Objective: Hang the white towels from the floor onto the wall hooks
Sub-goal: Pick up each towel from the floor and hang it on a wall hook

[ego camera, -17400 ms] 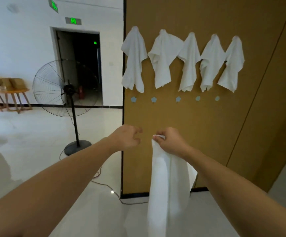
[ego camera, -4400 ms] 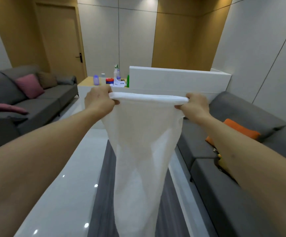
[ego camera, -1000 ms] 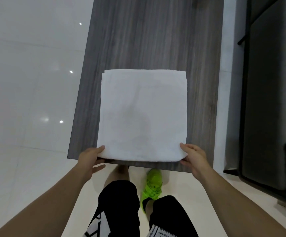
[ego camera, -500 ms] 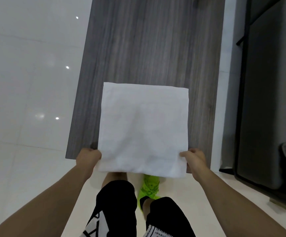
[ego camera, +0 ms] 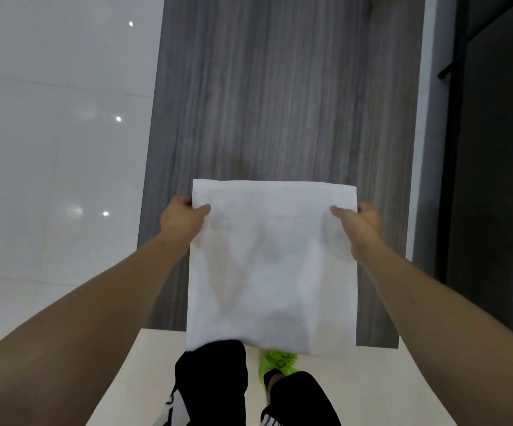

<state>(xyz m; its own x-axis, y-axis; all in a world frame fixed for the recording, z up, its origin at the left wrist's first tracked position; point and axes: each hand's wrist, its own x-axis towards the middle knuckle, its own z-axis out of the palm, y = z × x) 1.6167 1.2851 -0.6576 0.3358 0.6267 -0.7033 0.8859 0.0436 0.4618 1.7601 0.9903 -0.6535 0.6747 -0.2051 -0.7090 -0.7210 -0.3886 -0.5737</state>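
Standing in black shorts (ego camera: 215, 382) and a green shoe (ego camera: 278, 365), the person holds a white towel (ego camera: 272, 269) out flat above the knees. The left hand (ego camera: 183, 221) and right hand (ego camera: 356, 224) each pinch a far corner, thumbs on top. Beyond it lies the grey wood-grain floor strip (ego camera: 279, 87), pale glossy tiles (ego camera: 55, 133) alongside.

One towel, two hands, one shoe showing

One white towel (ego camera: 272, 265) is hanging over the grey strip (ego camera: 282, 96) of floor, and two hands are gripping it: the left hand (ego camera: 183, 218) is pinching its upper left corner, the right hand (ego camera: 356, 224) its upper right. Below the towel, two black-clad legs (ego camera: 215, 382) are showing, and one green shoe (ego camera: 278, 365) is peeking out just under its lower edge. Left of the strip, three small light spots (ego camera: 118, 119) are glinting on the pale tiles.
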